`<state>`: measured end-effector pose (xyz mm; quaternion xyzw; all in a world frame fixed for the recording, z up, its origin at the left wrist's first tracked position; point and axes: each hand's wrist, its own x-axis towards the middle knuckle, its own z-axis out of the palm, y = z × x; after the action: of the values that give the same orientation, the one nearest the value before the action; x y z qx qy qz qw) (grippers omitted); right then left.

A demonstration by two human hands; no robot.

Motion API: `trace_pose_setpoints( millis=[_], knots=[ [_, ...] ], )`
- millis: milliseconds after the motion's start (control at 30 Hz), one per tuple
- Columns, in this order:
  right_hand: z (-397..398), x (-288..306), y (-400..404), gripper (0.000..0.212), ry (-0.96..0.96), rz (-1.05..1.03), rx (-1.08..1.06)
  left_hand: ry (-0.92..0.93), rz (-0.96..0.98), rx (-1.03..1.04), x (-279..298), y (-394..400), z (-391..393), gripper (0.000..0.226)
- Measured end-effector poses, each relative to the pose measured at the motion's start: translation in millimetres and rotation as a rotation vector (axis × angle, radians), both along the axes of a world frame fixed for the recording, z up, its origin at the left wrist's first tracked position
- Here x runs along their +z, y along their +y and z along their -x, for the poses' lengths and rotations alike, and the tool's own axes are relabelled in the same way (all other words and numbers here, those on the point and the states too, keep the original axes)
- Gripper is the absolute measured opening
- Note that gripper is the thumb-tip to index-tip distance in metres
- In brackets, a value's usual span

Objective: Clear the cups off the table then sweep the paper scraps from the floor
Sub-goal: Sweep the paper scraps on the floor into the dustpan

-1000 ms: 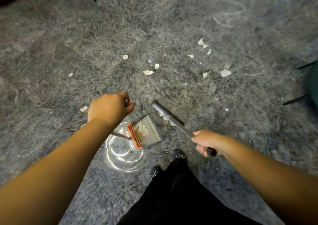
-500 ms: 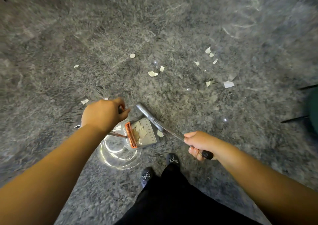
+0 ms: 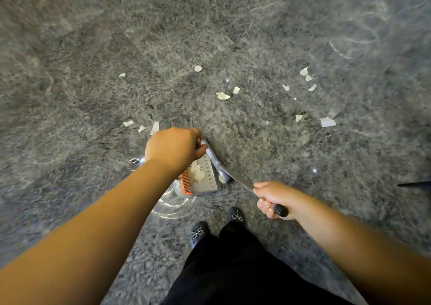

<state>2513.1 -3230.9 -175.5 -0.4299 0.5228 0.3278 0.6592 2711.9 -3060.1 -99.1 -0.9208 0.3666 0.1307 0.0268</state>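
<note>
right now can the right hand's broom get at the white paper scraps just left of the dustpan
Probably not directly: the right hand holds the grey broom at the grey dustpan's right edge, and dustpan and left hand lie between it and those white paper scraps.

Mottled grey stone floor (image 3: 98,55), glossy, with small glints of light. Scattered across its middle and right: small torn white paper scraps (image 3: 223,95), one of them a round disc (image 3: 198,68), a far-right cluster (image 3: 304,71), a larger rectangular piece (image 3: 327,122) nearer on the right. More scraps (image 3: 128,123) left of centre. Near centre, resting on the floor: grey plastic dustpan with an orange comb edge (image 3: 207,179), pale scraps inside. Nearest: two dark shoes with beaded bows (image 3: 197,232).
</note>
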Motion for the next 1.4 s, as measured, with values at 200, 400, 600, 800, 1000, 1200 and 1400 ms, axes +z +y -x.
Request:
trace_pose_setpoints(
  millis=[200, 400, 600, 800, 1000, 1200, 1400],
  knots=[
    [4.4, 8.3, 3.3, 0.037, -0.039, -0.060, -0.064, -0.022, 0.015, 0.045, 0.4, 12.9, -17.4, 0.030],
    [10.0, 20.0, -7.9, 0.039, -0.033, -0.021, -0.087, -0.019, 0.033, 0.089, -1.0, 33.6, -23.5, 0.029],
    [2.0, 32.5, -18.2, 0.041, -0.052, 0.023, -0.073, -0.036, 0.126, 0.324, 2.6, 64.1, -24.7, 0.028],
    [-34.3, 41.5, -19.6, 0.043, -0.103, 0.047, -0.017, -0.060, 0.183, 0.558, 19.4, 103.9, -36.0, 0.029],
    [-89.8, 45.2, -5.1, 0.045, -0.154, 0.070, 0.086, -0.126, 0.178, 0.668, 41.4, 146.7, -63.7, 0.025],
    [-159.9, 40.7, 32.1, 0.044, -0.179, 0.083, 0.154, -0.164, 0.168, 0.729, 50.0, 204.3, -114.1, 0.029],
    [-244.2, 29.0, 86.7, 0.045, -0.155, 0.123, 0.190, -0.152, 0.146, 0.726, 49.0, 264.1, -193.1, 0.028]
  ],
)
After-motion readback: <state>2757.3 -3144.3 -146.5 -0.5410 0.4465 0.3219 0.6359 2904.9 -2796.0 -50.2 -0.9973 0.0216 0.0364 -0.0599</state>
